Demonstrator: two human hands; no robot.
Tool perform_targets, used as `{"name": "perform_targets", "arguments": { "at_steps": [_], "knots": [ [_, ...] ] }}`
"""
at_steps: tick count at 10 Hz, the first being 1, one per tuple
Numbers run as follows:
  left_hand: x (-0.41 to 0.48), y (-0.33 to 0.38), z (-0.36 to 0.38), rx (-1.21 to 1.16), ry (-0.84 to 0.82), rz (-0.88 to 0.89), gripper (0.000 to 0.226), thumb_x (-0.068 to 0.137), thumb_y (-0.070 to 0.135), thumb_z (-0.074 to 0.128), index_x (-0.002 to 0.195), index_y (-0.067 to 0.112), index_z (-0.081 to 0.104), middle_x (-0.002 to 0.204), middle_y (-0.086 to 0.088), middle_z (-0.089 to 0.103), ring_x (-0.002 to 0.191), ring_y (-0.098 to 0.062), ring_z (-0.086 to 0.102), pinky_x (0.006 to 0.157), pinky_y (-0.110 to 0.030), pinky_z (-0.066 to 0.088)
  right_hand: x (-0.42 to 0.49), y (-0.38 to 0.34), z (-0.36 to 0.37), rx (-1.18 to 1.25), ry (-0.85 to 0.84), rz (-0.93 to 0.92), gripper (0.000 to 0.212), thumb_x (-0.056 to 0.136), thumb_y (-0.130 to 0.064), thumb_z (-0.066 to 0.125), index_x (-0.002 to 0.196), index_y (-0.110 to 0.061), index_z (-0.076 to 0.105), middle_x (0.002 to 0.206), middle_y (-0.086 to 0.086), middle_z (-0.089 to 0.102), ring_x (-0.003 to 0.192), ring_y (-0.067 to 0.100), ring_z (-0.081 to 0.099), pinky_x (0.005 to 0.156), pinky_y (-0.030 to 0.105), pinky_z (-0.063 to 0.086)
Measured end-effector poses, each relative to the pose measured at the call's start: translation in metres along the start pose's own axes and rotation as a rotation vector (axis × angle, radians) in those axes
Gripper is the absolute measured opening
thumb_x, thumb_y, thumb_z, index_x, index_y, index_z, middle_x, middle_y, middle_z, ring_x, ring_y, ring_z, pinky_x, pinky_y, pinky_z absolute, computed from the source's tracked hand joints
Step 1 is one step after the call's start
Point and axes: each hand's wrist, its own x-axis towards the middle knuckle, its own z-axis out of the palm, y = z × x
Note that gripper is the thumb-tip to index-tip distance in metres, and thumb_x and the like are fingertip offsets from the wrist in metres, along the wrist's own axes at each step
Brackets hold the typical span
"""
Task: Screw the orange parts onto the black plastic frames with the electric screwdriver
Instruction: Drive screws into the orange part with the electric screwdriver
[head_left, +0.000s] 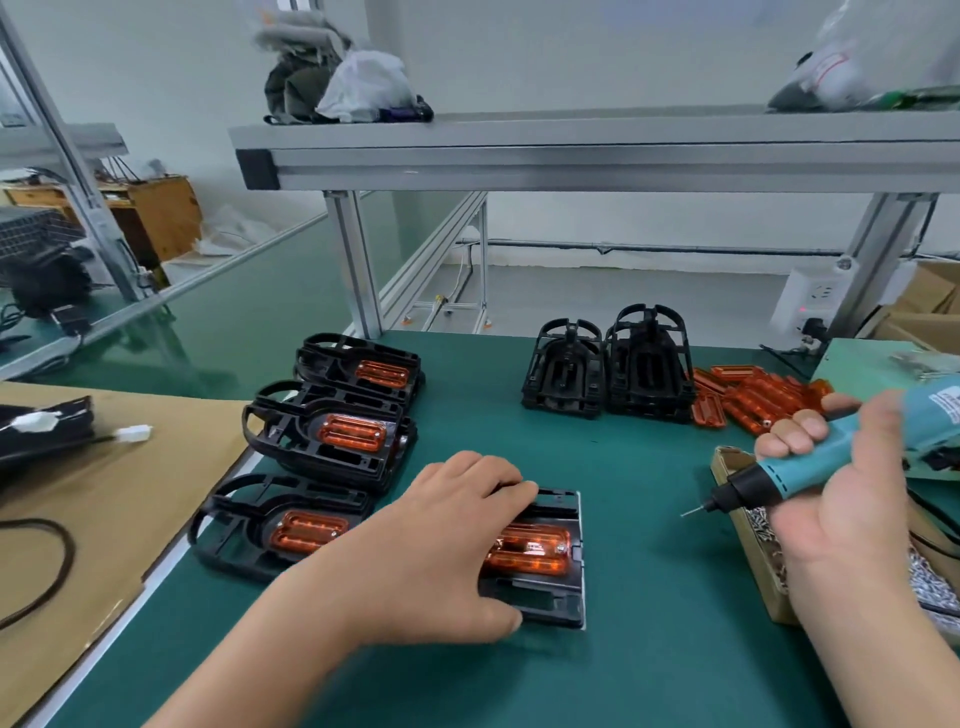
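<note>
A black plastic frame (553, 597) lies on the green mat in front of me, with an orange part (530, 551) seated in it. My left hand (441, 545) covers the frame's left half, fingers over its far edge and thumb at its near edge. My right hand (852, 478) grips a teal electric screwdriver (779, 480), held above the mat to the right of the frame, its bit pointing left and down. Three frames with orange parts fitted (332, 431) lie in a row at the left. Empty black frames (608, 364) stand at the back, beside a pile of loose orange parts (753, 400).
A cardboard box of small screws (769, 582) sits under my right hand at the table's right edge. A cardboard sheet (104, 519) with a cable lies at the left. An aluminium shelf (571, 150) spans overhead on posts. A power socket (815, 301) hangs at the back right.
</note>
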Motion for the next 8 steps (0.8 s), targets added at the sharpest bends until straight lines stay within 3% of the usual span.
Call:
{"name": "perform_targets", "arguments": {
  "at_steps": [1, 3, 6, 8],
  "knots": [
    [-0.032, -0.023, -0.016, 0.027, -0.015, -0.083, 0.098, 0.077, 0.071, 0.061, 0.16, 0.035, 0.024, 0.148, 0.027, 0.022, 0.144, 0.005, 0.013, 0.124, -0.024, 0.018, 0.001, 0.002, -0.002, -0.006, -0.012, 0.0, 0.036, 0.099, -0.06, 0.066, 0.093, -0.025, 0.061, 0.076, -0.008, 0.046, 0.065, 0.009, 0.044, 0.063, 0.022, 0.045],
    [-0.085, -0.071, -0.048, 0.117, -0.075, -0.236, 0.104, 0.072, 0.076, 0.059, 0.162, 0.043, 0.018, 0.145, 0.043, 0.008, 0.136, 0.024, -0.004, 0.107, 0.002, -0.002, 0.0, 0.004, -0.001, -0.012, -0.027, 0.0, 0.036, 0.1, -0.061, 0.065, 0.093, -0.026, 0.062, 0.076, -0.008, 0.046, 0.065, 0.008, 0.044, 0.063, 0.022, 0.045],
    [-0.098, -0.109, -0.06, 0.116, -0.2, -0.291, 0.086, 0.078, 0.061, 0.07, 0.154, 0.047, 0.032, 0.138, 0.041, 0.016, 0.129, 0.026, 0.002, 0.101, 0.002, 0.008, 0.0, 0.004, -0.001, -0.007, -0.045, -0.004, 0.035, 0.104, -0.059, 0.06, 0.092, -0.027, 0.061, 0.074, -0.009, 0.047, 0.063, 0.007, 0.045, 0.062, 0.02, 0.046],
    [-0.1, -0.122, -0.05, 0.082, -0.281, -0.294, 0.041, 0.08, 0.059, 0.071, 0.117, 0.052, 0.056, 0.136, 0.037, 0.022, 0.125, 0.03, -0.001, 0.099, -0.002, 0.011, 0.0, 0.003, -0.001, -0.002, -0.048, 0.001, 0.035, 0.101, -0.06, 0.064, 0.092, -0.026, 0.062, 0.074, -0.008, 0.046, 0.064, 0.008, 0.044, 0.063, 0.021, 0.045]
  ]
}}
